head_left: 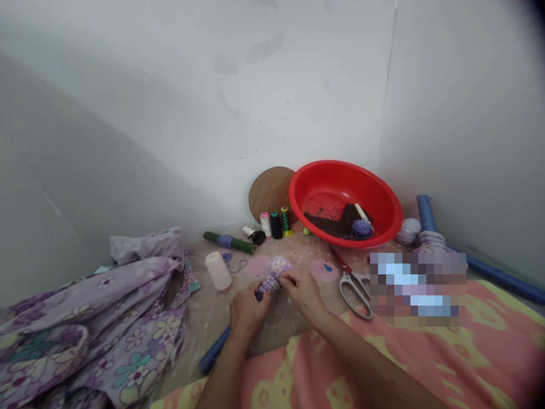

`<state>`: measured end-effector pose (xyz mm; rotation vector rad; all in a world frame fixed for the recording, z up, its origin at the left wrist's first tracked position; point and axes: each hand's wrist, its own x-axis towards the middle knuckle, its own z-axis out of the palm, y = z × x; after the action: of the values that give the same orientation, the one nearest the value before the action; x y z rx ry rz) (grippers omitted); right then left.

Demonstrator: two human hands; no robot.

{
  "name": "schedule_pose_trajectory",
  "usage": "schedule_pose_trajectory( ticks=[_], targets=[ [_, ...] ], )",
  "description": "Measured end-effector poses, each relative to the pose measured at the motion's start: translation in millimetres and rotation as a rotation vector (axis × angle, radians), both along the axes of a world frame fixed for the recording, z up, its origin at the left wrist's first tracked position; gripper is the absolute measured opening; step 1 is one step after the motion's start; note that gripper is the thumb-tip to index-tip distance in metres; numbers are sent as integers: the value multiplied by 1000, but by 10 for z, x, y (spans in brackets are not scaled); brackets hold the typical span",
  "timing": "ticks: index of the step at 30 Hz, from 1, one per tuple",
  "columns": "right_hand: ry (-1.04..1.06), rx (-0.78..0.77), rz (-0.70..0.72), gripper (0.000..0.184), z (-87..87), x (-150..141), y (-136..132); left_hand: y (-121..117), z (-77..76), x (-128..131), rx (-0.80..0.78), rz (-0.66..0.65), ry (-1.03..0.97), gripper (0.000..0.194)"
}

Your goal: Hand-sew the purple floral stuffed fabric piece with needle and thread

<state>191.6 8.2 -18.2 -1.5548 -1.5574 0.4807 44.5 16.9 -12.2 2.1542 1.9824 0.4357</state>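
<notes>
In the middle of the head view, my left hand point(250, 311) is closed around a blue stick point(215, 349) whose upper part is wrapped in purple flowered cloth. The stick's far end carries a round cloth-covered head point(280, 266) in the same print. My right hand point(303, 292) pinches at the wrapped cloth point(271, 282) just below that head, its thumb and index finger together. Whether a thread is between those fingertips is too small to tell. The stick's near end sticks out below my left wrist.
A white thread cone point(218, 271), a green stick point(230, 242) and several thread spools point(276, 225) stand or lie ahead. Behind is a red basin point(346, 204) holding purple yarn point(362, 229). Scissors point(355, 292) lie right, flowered cloth point(145, 335) left, a pink-yellow blanket point(306, 369) in front.
</notes>
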Motion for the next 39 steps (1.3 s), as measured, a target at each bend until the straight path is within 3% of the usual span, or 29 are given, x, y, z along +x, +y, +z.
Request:
schedule_pose_trajectory(
  ticks=[14, 28, 39],
  targets=[
    [-32, -170, 103, 26, -100, -88, -63, 49, -45, -53, 20, -8, -31, 40],
    [-21, -180, 208, 32, -107, -60, -50, 56, -33, -48, -6, 7, -41, 40],
    [-88, -164, 126, 28, -162, -87, -36, 67, -43, -51, 5, -14, -47, 40]
  ],
)
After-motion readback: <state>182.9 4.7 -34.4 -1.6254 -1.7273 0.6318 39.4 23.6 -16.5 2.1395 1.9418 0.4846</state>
